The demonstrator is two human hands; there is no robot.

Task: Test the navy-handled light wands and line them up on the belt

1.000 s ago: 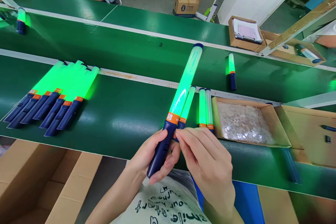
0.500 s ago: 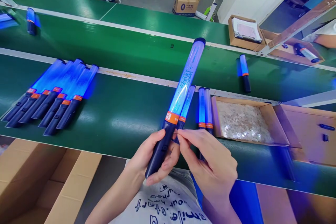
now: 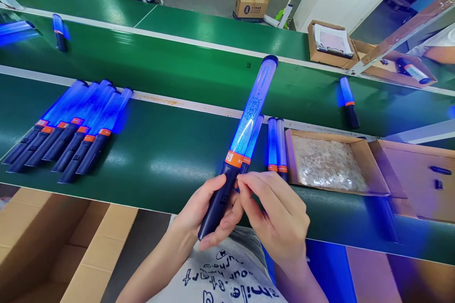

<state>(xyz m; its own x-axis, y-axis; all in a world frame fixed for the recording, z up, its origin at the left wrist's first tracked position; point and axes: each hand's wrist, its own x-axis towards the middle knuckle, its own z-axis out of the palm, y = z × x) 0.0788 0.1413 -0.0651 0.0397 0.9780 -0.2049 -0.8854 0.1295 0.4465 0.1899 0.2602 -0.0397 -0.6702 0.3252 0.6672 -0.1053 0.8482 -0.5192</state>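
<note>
My left hand [image 3: 209, 208] is wrapped round the dark handle of a light stick [image 3: 249, 113], which glows blue and tilts up to the right. An orange band with a white "5" label circles it above the handle. My right hand [image 3: 279, 213] is closed in a pinch, fingertips at the right side of the handle; what they hold is too small to make out. Behind the held stick, another light stick [image 3: 254, 137] is partly hidden. Two more light sticks [image 3: 272, 144] lie side by side just beyond my right hand.
At the left, several lit light sticks [image 3: 85, 128] lie in a row on the green table [image 3: 159, 151]. A cardboard tray [image 3: 289, 156] of small clear pieces stands right. On the green belt [image 3: 159, 61] beyond are single light sticks [image 3: 348, 99]. An open carton [image 3: 95, 251] sits below left.
My right hand has shifted slightly left, its fingertips closer to the handle. The left hand keeps its hold on the light stick. Light sticks on the belt have moved right.
</note>
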